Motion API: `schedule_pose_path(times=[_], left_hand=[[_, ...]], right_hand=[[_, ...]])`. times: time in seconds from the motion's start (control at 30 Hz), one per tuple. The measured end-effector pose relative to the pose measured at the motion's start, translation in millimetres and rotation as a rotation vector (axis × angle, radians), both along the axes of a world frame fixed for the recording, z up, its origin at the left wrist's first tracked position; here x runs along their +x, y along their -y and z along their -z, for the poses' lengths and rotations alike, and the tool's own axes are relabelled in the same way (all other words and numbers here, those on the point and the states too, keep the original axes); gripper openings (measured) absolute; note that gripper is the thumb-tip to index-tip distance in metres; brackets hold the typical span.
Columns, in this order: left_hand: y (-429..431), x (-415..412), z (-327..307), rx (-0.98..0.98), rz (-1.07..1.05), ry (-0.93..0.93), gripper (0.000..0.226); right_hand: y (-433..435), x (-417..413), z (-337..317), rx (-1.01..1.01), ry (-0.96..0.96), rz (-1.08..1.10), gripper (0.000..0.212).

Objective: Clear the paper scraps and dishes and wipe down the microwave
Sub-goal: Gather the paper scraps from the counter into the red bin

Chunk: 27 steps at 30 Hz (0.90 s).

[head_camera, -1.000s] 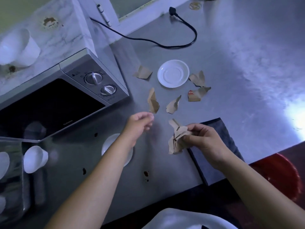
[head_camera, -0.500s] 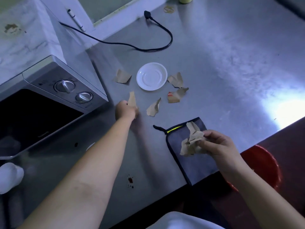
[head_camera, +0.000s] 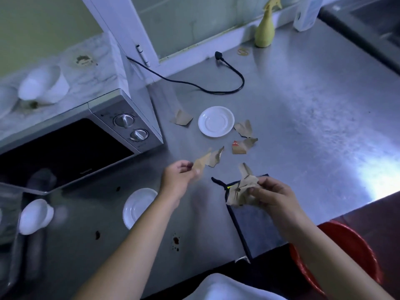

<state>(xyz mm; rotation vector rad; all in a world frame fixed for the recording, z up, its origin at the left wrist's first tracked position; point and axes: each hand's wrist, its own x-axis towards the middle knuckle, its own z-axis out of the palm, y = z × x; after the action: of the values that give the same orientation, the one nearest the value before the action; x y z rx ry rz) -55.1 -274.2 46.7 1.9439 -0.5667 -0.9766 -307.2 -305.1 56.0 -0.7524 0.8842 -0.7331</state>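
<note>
My left hand (head_camera: 178,177) pinches a brown paper scrap (head_camera: 200,163) lifted off the steel counter. My right hand (head_camera: 273,197) grips a bunch of crumpled scraps (head_camera: 243,187) above a dark cloth (head_camera: 253,221). Several more scraps lie loose: one (head_camera: 215,158) beside the lifted piece, one (head_camera: 181,118) left of a white saucer (head_camera: 216,121), two (head_camera: 244,127) (head_camera: 241,146) to its right. A second saucer (head_camera: 138,205) sits under my left forearm. The microwave (head_camera: 71,144) stands at the left with its door open.
A black power cord (head_camera: 205,87) runs across the counter's back. A yellow spray bottle (head_camera: 265,32) and a white bottle (head_camera: 307,13) stand by the window ledge. White cups (head_camera: 43,85) rest on the marble shelf, another cup (head_camera: 35,215) at lower left. A red basin (head_camera: 355,252) sits below the counter edge.
My left hand reached out to a scrap near the microwave, pinched it and drew it back off the counter. My right hand kept its bunch of scraps.
</note>
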Motion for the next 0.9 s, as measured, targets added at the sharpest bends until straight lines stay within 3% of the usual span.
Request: schedule_pose_path(times=[0.17,0.27,0.33,0.43,0.57,0.7,0.9], left_hand=[[-47,-42,-39,-0.109,0.0,-0.24,0.017],[-65,-53,-57,-0.137,0.004,-0.35,0.019],[-75,-53,-66,-0.153,0.027,-0.367,0.019],[-89,-49,-77,-0.204,0.087,-0.408,0.022],[-110,-34,-89,-0.227,0.19,-0.46,0.019],[-129,-14,-95,-0.237,0.299,-0.427,0.024],[-150,7,-88,-0.264,0.43,-0.528,0.017]], right_hand=[[-7,22,-13,0.019,0.046,-0.15,0.017],[-13,34,-26,0.006,0.095,-0.19,0.011],[-18,41,-34,-0.001,0.113,-0.204,0.004],[-29,50,-41,0.03,0.106,-0.19,0.02],[-50,61,-52,0.006,0.092,-0.218,0.015],[-72,71,-64,0.011,0.094,-0.229,0.026],[-107,79,-71,0.002,0.077,-0.184,0.026]])
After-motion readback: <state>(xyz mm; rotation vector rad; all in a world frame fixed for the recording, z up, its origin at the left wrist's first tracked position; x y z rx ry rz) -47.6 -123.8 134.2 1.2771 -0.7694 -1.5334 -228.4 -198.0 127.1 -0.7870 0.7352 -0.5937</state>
